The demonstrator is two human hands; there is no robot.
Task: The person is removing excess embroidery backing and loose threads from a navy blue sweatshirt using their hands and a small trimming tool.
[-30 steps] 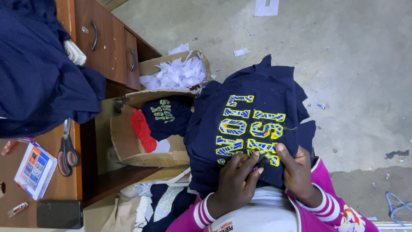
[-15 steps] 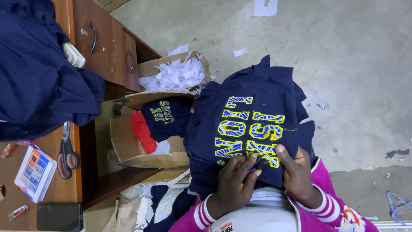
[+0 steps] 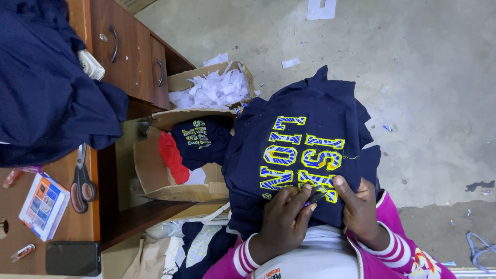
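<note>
Left hand: the left hand (image 3: pixel 283 217) lies curled on the near edge of the navy garment (image 3: pixel 305 155); its fingers are closed together around a small dark tool (image 3: pixel 313 195), probably thread snips; what kind exactly is too small to tell.
Right hand: the right hand (image 3: pixel 356 204) presses flat on the cloth just beside the tool, fingers together, thumb tip at the lower edge of the lettering; it holds nothing but pins the fabric down.
Garment from the hands: draped over the lap, spreading away from both hands toward the floor; the hands sit at its nearest hem.
Stitched lettering: the yellow-and-blue letters (image 3: pixel 302 155) begin right at the fingertips and run away from them; the rows lie crosswise to the forearms.
Tool tip: it points between the two hands, touching the bottom row of letters.
Nearer hand: both touch the cloth; the left carries the tool to the stitching.
Off to the left hand's side: a cardboard box (image 3: pixel 170 165) with more navy pieces, well apart; scissors (image 3: pixel 80 181) on the desk (image 3: pixel 77 227), farther still.
</note>
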